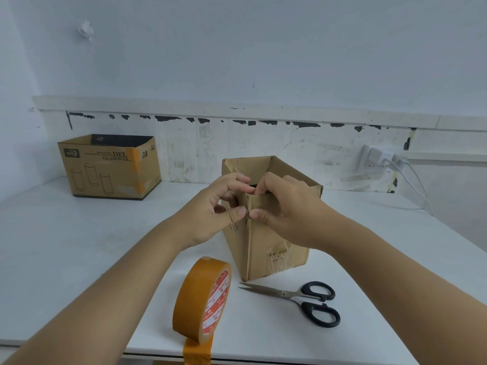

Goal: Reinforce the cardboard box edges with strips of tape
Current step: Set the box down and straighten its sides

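Here, around us: we see a second cardboard box (109,167) printed with glassware, open-topped, far back on the left of the white surface (66,246), well apart from our work.
Near edge: the tape roll (203,299) stands on its rim at the front, its loose end hanging over the edge of the surface.
Scissors (297,299): they lie closed just right of the roll, blades pointing left, just in front of the box's base.
Back wall: a socket with white cables (379,158) sits to the right.
In the way: our own hands hide the upper part of the corner we work on.
Cardboard box (263,243): it stands open-topped at the middle of the surface, one vertical corner facing us.
Left hand (218,206): our grip pinches that corner near the rim, thumb on the left face.
Right hand (284,209): the grip presses the right face, thumb at the same corner, fingertips at the rim.
Tape strip: we cannot tell whether one lies beneath our fingers.
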A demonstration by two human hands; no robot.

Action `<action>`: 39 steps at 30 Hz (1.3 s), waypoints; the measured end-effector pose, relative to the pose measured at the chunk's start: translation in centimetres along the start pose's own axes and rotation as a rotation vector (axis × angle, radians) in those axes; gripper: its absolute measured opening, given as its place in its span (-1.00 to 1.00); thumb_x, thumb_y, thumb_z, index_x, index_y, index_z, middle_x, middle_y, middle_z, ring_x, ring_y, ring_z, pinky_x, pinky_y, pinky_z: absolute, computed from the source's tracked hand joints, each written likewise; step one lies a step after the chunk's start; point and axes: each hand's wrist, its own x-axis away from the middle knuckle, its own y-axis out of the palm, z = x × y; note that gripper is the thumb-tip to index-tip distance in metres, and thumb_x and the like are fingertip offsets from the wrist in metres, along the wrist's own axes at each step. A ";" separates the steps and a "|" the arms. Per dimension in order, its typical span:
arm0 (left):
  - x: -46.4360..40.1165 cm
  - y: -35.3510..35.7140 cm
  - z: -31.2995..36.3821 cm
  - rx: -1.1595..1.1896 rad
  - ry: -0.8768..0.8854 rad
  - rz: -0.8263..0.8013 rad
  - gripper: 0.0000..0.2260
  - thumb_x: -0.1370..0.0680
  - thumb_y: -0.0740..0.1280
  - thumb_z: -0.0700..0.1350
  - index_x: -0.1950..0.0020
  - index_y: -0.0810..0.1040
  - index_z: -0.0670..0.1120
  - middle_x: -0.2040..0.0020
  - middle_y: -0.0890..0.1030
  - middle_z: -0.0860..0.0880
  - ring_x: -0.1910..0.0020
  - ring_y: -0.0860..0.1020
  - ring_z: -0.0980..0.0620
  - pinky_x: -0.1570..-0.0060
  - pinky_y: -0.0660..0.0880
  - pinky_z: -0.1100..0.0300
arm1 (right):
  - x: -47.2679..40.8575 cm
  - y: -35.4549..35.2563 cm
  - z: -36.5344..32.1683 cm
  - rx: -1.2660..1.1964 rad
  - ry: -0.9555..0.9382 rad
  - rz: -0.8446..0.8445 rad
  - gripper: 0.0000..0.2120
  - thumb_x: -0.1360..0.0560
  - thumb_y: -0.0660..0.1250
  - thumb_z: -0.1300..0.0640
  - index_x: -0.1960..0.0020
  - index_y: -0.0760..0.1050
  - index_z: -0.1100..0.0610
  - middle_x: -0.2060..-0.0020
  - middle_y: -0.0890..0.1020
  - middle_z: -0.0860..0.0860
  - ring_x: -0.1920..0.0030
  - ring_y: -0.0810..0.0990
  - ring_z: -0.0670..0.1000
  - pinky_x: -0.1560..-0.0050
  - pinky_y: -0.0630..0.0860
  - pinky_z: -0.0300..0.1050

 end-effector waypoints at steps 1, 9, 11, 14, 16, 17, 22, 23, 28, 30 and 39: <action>0.1 0.0 0.0 -0.006 -0.004 -0.004 -0.67 -0.54 0.35 -0.25 -0.17 0.49 0.14 -0.33 0.39 0.14 -0.06 0.48 -0.01 -0.05 0.49 0.13 | 0.0 0.0 0.0 0.015 -0.005 -0.001 -0.76 -0.47 0.36 -0.07 0.01 0.37 0.01 0.28 0.43 -0.16 0.15 0.37 -0.04 0.20 0.17 -0.21; 0.2 -0.3 0.1 -0.048 -0.002 -0.044 -0.63 -0.53 0.37 -0.23 -0.22 0.46 0.16 -0.36 0.35 0.21 -0.09 0.49 0.03 -0.08 0.50 0.20 | 0.0 0.0 0.0 0.037 -0.029 -0.015 -0.74 -0.46 0.37 -0.05 0.03 0.30 -0.02 0.29 0.38 -0.19 0.16 0.33 -0.06 0.15 0.11 -0.18; 0.2 -0.1 0.0 -0.071 0.013 -0.039 -0.61 -0.53 0.37 -0.24 -0.22 0.44 0.19 -0.36 0.34 0.23 -0.06 0.49 0.11 -0.07 0.49 0.27 | 0.0 0.1 -0.1 0.056 -0.036 -0.007 -0.72 -0.46 0.38 -0.05 0.02 0.31 -0.01 0.29 0.35 -0.21 0.16 0.32 -0.05 0.14 0.11 -0.17; 0.2 0.0 -0.1 -0.094 0.027 -0.029 -0.59 -0.53 0.37 -0.23 -0.21 0.41 0.23 -0.35 0.34 0.27 -0.06 0.48 0.18 -0.05 0.47 0.32 | 0.0 0.1 -0.1 0.062 -0.048 0.003 -0.72 -0.46 0.38 -0.03 0.01 0.31 0.02 0.27 0.37 -0.17 0.16 0.33 -0.03 0.13 0.13 -0.16; 0.2 -0.2 -0.2 -0.089 0.020 -0.048 -0.59 -0.54 0.36 -0.20 -0.23 0.41 0.26 -0.35 0.32 0.33 -0.10 0.48 0.18 -0.06 0.47 0.32 | 0.2 -0.1 0.1 0.057 -0.068 -0.020 -0.72 -0.45 0.38 -0.04 0.00 0.32 0.01 0.24 0.40 -0.16 0.16 0.33 -0.05 0.08 0.16 -0.16; 0.2 -0.2 -0.2 -0.090 0.018 -0.053 -0.59 -0.54 0.36 -0.19 -0.23 0.41 0.27 -0.34 0.31 0.35 -0.10 0.48 0.19 -0.06 0.47 0.32 | 0.2 -0.1 0.1 0.064 -0.075 -0.026 -0.70 -0.44 0.39 -0.06 -0.01 0.31 0.00 0.23 0.40 -0.17 0.16 0.32 -0.06 0.07 0.16 -0.17; 0.3 0.1 -0.5 -0.100 0.035 -0.024 -0.58 -0.54 0.37 -0.18 -0.22 0.40 0.29 -0.35 0.31 0.35 -0.09 0.46 0.24 -0.02 0.44 0.38 | 0.2 0.3 -0.1 0.072 -0.062 0.007 -0.67 -0.43 0.39 -0.10 0.01 0.26 -0.05 0.28 0.29 -0.29 0.14 0.31 -0.05 0.06 0.15 -0.17; 0.4 0.1 -0.5 -0.103 0.039 -0.025 -0.58 -0.54 0.36 -0.18 -0.23 0.39 0.28 -0.36 0.31 0.33 -0.09 0.46 0.25 -0.02 0.44 0.38 | 0.2 0.4 0.0 0.070 -0.069 0.012 -0.69 -0.44 0.38 -0.09 0.01 0.28 -0.03 0.29 0.29 -0.29 0.14 0.32 -0.05 0.06 0.16 -0.17; 0.2 0.1 -0.6 -0.128 0.047 -0.020 -0.58 -0.54 0.37 -0.16 -0.24 0.38 0.27 -0.36 0.32 0.31 -0.09 0.46 0.28 -0.02 0.46 0.35 | 0.2 0.6 -0.2 0.086 -0.077 0.054 -0.71 -0.46 0.35 -0.08 -0.02 0.36 0.07 0.31 0.29 -0.28 0.17 0.36 -0.02 0.08 0.18 -0.14; 0.1 0.1 -0.7 -0.137 0.044 -0.022 -0.59 -0.54 0.37 -0.15 -0.25 0.38 0.27 -0.36 0.32 0.30 -0.09 0.45 0.29 -0.01 0.45 0.36 | 0.2 0.6 -0.4 0.091 -0.079 0.059 -0.71 -0.46 0.35 -0.07 -0.01 0.36 0.07 0.32 0.29 -0.28 0.18 0.36 -0.01 0.09 0.17 -0.14; 0.3 0.2 -0.6 -0.137 0.049 -0.034 -0.55 -0.54 0.37 -0.15 -0.24 0.35 0.33 -0.38 0.28 0.32 -0.11 0.44 0.33 -0.02 0.44 0.38 | 0.1 0.3 -0.1 0.071 -0.070 0.016 -0.72 -0.48 0.35 -0.04 0.04 0.23 -0.04 0.31 0.29 -0.27 0.18 0.31 -0.04 0.05 0.17 -0.14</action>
